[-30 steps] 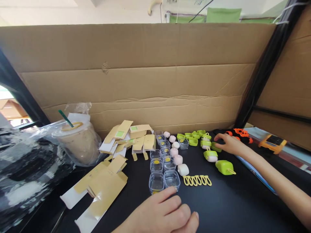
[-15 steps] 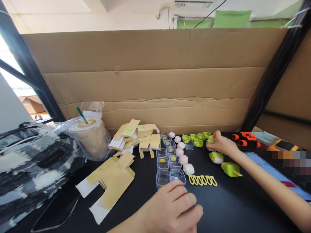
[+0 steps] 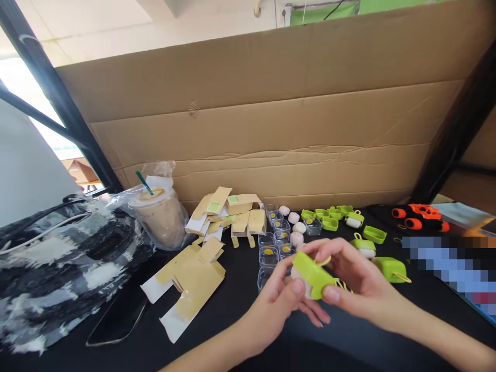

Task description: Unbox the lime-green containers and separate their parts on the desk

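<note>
- Both hands meet over the front of the black bench (image 3: 349,341), holding one small piece between them.
- The right hand (image 3: 360,281) has its grip clamped on a lime-green cover (image 3: 313,274), thumb below and fingers behind.
- The left hand (image 3: 277,305) has its grip closed on the same piece from the other side, with the thumb against a pale pink case (image 3: 299,275) that shows at the cover's edge.
- To do this fitting well, I would keep the cover square to the pink case and press evenly from both sides, rather than pinching one corner, which could skew it.
- Holding it low over the bench seems wise, as a slip would land among the clear cups (image 3: 268,248) just behind.
- The cover looks soft and rubbery, bright lime, with a rounded boxy shape and a thin yellow loop (image 3: 324,261) at its top.
- More green covers (image 3: 391,268) lie to the right, and flat paper boxes (image 3: 194,281) to the left.
</note>
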`<state>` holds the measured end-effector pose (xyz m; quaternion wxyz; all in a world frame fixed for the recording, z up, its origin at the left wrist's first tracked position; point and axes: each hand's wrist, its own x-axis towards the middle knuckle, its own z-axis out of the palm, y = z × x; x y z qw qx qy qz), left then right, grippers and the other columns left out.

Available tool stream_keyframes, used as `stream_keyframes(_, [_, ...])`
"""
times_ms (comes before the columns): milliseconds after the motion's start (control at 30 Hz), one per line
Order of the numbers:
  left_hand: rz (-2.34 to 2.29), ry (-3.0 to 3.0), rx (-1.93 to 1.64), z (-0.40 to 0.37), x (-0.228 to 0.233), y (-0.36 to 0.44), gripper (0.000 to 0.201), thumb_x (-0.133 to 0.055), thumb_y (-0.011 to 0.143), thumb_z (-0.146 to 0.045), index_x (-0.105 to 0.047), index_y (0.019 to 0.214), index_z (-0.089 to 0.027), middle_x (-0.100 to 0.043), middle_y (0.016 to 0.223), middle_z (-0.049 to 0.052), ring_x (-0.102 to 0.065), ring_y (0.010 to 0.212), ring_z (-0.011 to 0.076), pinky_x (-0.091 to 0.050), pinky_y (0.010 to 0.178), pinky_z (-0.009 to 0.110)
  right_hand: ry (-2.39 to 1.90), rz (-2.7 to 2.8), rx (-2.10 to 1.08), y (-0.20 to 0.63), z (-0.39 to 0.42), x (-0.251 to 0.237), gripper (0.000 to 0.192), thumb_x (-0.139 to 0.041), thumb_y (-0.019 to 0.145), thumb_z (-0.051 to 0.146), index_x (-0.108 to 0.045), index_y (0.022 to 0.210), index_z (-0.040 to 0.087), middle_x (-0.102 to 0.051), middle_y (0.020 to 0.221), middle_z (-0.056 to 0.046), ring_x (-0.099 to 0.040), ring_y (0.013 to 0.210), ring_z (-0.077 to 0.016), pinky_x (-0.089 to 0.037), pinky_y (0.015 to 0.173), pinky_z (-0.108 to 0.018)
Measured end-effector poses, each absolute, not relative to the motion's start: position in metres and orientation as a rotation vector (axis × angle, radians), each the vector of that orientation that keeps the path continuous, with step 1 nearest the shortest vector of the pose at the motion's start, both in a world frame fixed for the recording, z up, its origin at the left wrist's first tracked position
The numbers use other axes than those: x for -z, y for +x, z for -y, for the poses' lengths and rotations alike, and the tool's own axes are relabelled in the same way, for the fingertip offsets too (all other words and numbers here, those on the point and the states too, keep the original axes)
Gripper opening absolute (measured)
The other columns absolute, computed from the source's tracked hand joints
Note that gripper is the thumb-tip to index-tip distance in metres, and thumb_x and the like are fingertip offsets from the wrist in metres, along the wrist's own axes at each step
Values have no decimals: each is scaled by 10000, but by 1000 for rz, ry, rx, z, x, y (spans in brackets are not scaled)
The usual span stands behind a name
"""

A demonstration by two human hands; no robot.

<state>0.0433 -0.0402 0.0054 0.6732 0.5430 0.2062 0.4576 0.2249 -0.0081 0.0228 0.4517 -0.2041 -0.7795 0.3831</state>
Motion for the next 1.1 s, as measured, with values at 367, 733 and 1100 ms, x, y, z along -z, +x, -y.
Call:
stream_keyframes(367, [-415, 1119, -965, 42, 8, 42, 555, -736, 730, -417, -315, 1034, -222, -601, 754, -30, -579, 550, 65, -473, 579, 212, -512, 2187, -283, 223, 16, -17, 544, -678, 684, 136, -468, 1170, 263, -566, 1174, -102, -627, 1047, -230, -537, 867, -315])
stream_keyframes(733, [-577, 1667, -934, 49, 3, 39, 756, -611, 791, -230, -164, 1400, -256, -533, 1115, 89, -600, 870, 163, -484, 786, 316, -461, 2352, 172, 229, 33, -18, 598, -602, 739, 165, -472, 1323, 161, -621, 1222, -200, -681, 975, -296, -615, 699, -326])
stream_keyframes(1100, [-528, 1730, -899, 42, 32, 28, 950, -679, 791, -340, -28, 1474, -227, -483, 1333, 181, -508, 1218, 293, -361, 1044, 476, -348, 2437, 121, 231, 34, -19, 717, -591, 848, 257, -252, 1477, 195, -568, 1263, -137, -634, 1057, -282, -578, 814, -334])
